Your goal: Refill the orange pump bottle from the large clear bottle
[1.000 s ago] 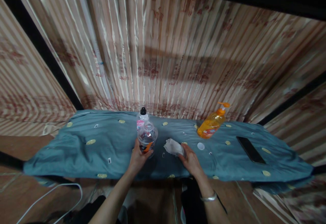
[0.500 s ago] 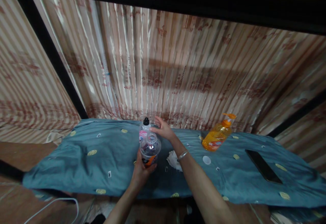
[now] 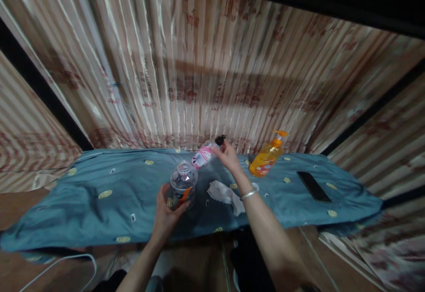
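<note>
Clear plastic, orange-and-black-labelled bottle (image 3: pixel 183 180), clasped low by left hand (image 3: pixel 167 214) fingers, likely for steadiness; tilted, pink-labelled, black-capped transparent bottle (image 3: pixel 202 156), clamped near its neck by right hand (image 3: pixel 229 157) fingers, presumably for control.

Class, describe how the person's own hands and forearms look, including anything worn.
The left hand and right hand are gloveless, and no sleeve reaches either wrist. A slim, silver-coloured bangle circles the right wrist; no ornament shows on the left.
</note>
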### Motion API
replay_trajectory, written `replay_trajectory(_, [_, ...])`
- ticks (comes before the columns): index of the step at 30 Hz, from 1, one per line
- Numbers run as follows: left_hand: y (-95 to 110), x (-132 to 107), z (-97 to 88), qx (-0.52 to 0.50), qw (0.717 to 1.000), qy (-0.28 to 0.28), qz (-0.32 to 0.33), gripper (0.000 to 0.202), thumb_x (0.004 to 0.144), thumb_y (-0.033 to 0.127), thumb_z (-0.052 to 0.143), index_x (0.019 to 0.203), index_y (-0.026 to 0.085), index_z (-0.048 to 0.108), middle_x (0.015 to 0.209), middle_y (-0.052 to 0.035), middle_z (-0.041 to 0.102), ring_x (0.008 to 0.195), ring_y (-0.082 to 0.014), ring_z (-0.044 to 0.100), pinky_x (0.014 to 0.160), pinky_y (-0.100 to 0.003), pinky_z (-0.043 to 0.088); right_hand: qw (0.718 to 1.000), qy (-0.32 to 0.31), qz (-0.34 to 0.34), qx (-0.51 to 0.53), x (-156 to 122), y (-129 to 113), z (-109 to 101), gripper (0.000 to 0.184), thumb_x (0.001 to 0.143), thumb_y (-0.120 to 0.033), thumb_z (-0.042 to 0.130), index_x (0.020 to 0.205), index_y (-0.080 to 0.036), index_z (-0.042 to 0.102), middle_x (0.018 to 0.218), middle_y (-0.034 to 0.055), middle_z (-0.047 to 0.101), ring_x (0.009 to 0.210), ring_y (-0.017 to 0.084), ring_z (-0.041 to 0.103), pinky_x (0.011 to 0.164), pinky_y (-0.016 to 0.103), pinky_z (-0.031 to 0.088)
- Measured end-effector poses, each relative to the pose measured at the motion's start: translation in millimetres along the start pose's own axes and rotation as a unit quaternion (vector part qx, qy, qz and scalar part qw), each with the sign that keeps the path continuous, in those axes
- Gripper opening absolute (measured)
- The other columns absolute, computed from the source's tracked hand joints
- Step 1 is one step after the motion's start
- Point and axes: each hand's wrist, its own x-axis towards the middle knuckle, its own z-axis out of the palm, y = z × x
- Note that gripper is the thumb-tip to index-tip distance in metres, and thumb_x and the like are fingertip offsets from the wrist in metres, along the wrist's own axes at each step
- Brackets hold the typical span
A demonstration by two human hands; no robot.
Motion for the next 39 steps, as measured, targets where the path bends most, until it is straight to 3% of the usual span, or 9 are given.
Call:
replay_trajectory(3, [10, -9, -25.0, 0.001, 1.000, 0.008, -0.016, 0.084, 0.060, 0.077, 0.099, 0.122, 0.028, 0.069, 0.113, -0.0058, 0.078, 0.112, -0.0344, 0.081, 0.110, -0.057, 0.066, 0.998, 0.058, -0.009, 0.000, -29, 1, -57, 0.051, 0.090, -0.063, 0.088, 0.118, -0.021, 0.078, 0.114, 0.0092, 0.084, 0.119, 0.032, 0.074, 0.110, 0.044, 0.060])
replay_trajectory(7, [26, -30, -34.1, -0.007, 0.996, -0.081, -0.033, 0.066, 0.069, 0.091, 0.084, 0.082, 0.028, 0.074, 0.062, 0.0013, 0.066, 0.057, -0.0237, 0.070, 0.058, -0.039, 0.064, 0.993, 0.113, -0.015, 0.028, -83, 3, -94, 0.050, 0.086, -0.068, 0.089, 0.107, -0.023, 0.081, 0.103, 0.0068, 0.083, 0.110, 0.030, 0.075, 0.105, 0.042, 0.061])
replay_trajectory(9, [34, -42, -23.0, -0.008, 0.991, -0.130, -0.031, 0.061, 0.072, 0.087, 0.085, 0.083, 0.027, 0.080, 0.066, -0.0022, 0.074, 0.060, -0.0267, 0.075, 0.060, -0.041, 0.067, 0.996, 0.072, 0.008, 0.043, -110, 3, -93, 0.050, 0.084, -0.066, 0.091, 0.110, -0.025, 0.083, 0.105, 0.0062, 0.084, 0.108, 0.029, 0.075, 0.101, 0.040, 0.062])
replay_trajectory(11, [40, -52, -4.3, -0.009, 0.987, -0.162, -0.018, 0.056, 0.073, 0.077, 0.091, 0.100, 0.028, 0.085, 0.101, -0.0091, 0.088, 0.089, -0.0336, 0.086, 0.081, -0.047, 0.073, 0.998, 0.025, 0.032, 0.055, -134, 2, -83, 0.050, 0.083, -0.064, 0.094, 0.113, -0.024, 0.085, 0.106, 0.0052, 0.084, 0.102, 0.028, 0.077, 0.098, 0.039, 0.063])
replay_trajectory(14, [45, -58, 29.1, -0.004, 0.983, -0.185, 0.007, 0.090, 0.062, 0.056, 0.105, 0.142, 0.030, 0.075, 0.154, -0.0150, 0.078, 0.147, -0.0431, 0.073, 0.123, -0.058, 0.061, 0.993, -0.052, 0.058, 0.084, -158, -1, -60, 0.059, 0.083, -0.062, 0.096, 0.126, -0.024, 0.085, 0.113, 0.0058, 0.086, 0.104, 0.028, 0.080, 0.098, 0.039, 0.065])
replay_trajectory(16, [45, -57, 50.1, 0.003, 0.980, -0.200, 0.006, 0.110, 0.053, 0.047, 0.109, 0.153, 0.028, 0.067, 0.163, -0.0186, 0.071, 0.152, -0.0467, 0.069, 0.127, -0.063, 0.056, 0.988, -0.092, 0.063, 0.104, -164, -3, -47, 0.062, 0.084, -0.065, 0.096, 0.129, -0.025, 0.085, 0.118, 0.0070, 0.088, 0.107, 0.029, 0.081, 0.098, 0.039, 0.066])
replay_trajectory(26, [55, -45, 98.1, -0.012, 0.979, -0.202, -0.033, 0.089, 0.062, 0.042, 0.098, 0.143, 0.020, 0.067, 0.149, -0.0187, 0.077, 0.146, -0.0432, 0.071, 0.131, -0.061, 0.048, 0.989, -0.022, 0.040, 0.140, -116, -5, -26, 0.054, 0.071, -0.067, 0.105, 0.099, -0.024, 0.090, 0.094, 0.0049, 0.086, 0.088, 0.025, 0.077, 0.084, 0.036, 0.065])
replay_trajectory(32, [74, -55, 98.6, -0.079, 0.956, -0.265, -0.101, 0.082, 0.057, 0.040, 0.102, 0.131, 0.022, 0.072, 0.106, -0.0041, 0.085, 0.095, -0.0299, 0.078, 0.096, -0.045, 0.064, 0.979, -0.083, 0.071, 0.172, -111, -4, -27, 0.053, 0.078, -0.073, 0.101, 0.084, -0.022, 0.086, 0.081, 0.0018, 0.079, 0.075, 0.019, 0.069, 0.068, 0.029, 0.057])
replay_trajectory(39, [85, -66, 91.9, -0.163, 0.916, -0.324, -0.170, 0.076, 0.051, 0.061, 0.104, 0.108, 0.020, 0.075, 0.086, 0.0003, 0.072, 0.077, -0.0196, 0.061, 0.074, -0.034, 0.056, 0.934, -0.165, 0.131, 0.288, -113, 15, -29, 0.066, 0.075, -0.083, 0.100, 0.099, -0.022, 0.087, 0.084, 0.0051, 0.084, 0.086, 0.025, 0.082, 0.089, 0.038, 0.064])
